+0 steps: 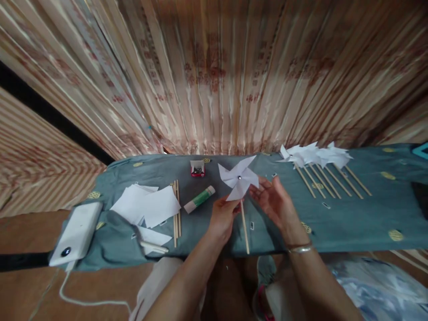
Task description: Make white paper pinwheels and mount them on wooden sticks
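A white paper pinwheel (245, 173) on a wooden stick (245, 227) is held up over the middle of the cloth-covered table, a silvery pin at its centre. My left hand (223, 216) grips it just below the blades, its fingers closed near the top of the stick. To the right, my right hand (273, 201) has its fingers apart beside the pinwheel's right blade. The fingertips are close to that blade; whether they touch it I cannot tell.
Several finished pinwheels (317, 156) lie in a row at the right. Left of my hands are a glue stick (199, 199), a small red box of pins (197, 169), loose wooden sticks (177, 214) and white paper sheets (147, 206). A white power bank (77, 232) with a cable lies at the left edge.
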A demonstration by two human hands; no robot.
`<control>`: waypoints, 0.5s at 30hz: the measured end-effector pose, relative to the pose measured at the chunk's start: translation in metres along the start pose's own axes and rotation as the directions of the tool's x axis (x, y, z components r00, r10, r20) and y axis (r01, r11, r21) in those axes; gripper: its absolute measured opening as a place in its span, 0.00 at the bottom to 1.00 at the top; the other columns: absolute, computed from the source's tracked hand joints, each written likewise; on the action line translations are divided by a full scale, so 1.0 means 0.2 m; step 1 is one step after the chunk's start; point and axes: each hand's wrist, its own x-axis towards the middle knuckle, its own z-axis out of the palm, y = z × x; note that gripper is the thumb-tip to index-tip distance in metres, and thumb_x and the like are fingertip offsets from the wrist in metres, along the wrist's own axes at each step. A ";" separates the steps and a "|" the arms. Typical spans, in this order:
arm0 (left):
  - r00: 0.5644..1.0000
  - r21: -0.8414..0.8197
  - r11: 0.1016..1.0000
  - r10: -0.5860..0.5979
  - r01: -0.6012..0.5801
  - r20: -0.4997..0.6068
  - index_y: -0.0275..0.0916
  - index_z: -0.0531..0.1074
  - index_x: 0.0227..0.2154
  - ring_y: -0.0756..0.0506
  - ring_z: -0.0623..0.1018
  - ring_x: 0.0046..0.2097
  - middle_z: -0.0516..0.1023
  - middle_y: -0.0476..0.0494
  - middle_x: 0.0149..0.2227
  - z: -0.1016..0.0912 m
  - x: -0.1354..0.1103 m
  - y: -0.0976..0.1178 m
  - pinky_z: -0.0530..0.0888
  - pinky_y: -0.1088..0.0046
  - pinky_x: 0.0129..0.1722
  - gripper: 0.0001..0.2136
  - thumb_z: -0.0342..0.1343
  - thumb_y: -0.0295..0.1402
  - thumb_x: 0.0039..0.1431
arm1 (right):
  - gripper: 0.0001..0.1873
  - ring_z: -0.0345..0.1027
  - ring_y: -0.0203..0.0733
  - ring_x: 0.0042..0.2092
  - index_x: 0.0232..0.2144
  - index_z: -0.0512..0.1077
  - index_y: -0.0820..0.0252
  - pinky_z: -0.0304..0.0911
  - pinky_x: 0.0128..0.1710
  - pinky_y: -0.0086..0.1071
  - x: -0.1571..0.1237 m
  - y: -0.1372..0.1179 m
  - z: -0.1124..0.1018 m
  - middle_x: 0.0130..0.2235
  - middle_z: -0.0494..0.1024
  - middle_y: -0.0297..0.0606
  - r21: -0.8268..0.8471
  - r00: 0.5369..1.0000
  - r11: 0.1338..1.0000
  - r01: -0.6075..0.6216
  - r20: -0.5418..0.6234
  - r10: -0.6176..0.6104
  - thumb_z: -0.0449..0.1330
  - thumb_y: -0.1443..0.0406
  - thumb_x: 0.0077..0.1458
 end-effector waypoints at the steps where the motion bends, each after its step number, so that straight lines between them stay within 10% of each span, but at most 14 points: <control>1: 1.000 0.035 0.999 -0.003 0.004 -0.007 0.35 0.79 0.22 0.54 0.68 0.26 0.76 0.48 0.22 -0.01 0.02 -0.03 0.64 0.78 0.28 0.11 0.70 0.32 0.31 | 0.24 0.75 0.45 0.44 0.35 0.79 0.53 0.70 0.46 0.38 0.00 0.00 -0.02 0.41 0.83 0.38 -0.008 1.000 1.000 0.012 -0.016 -0.012 0.65 0.42 0.44; 15: 0.988 0.450 0.892 -0.036 -0.036 0.150 0.35 0.77 0.15 0.52 0.63 0.24 0.69 0.50 0.16 0.01 0.04 -0.15 0.58 0.75 0.25 0.09 0.67 0.36 0.35 | 0.18 0.67 0.34 0.25 0.33 0.78 0.55 0.64 0.28 0.29 0.02 -0.05 -0.19 0.24 0.77 0.29 -0.145 0.967 0.982 0.120 -0.208 -0.149 0.74 0.60 0.36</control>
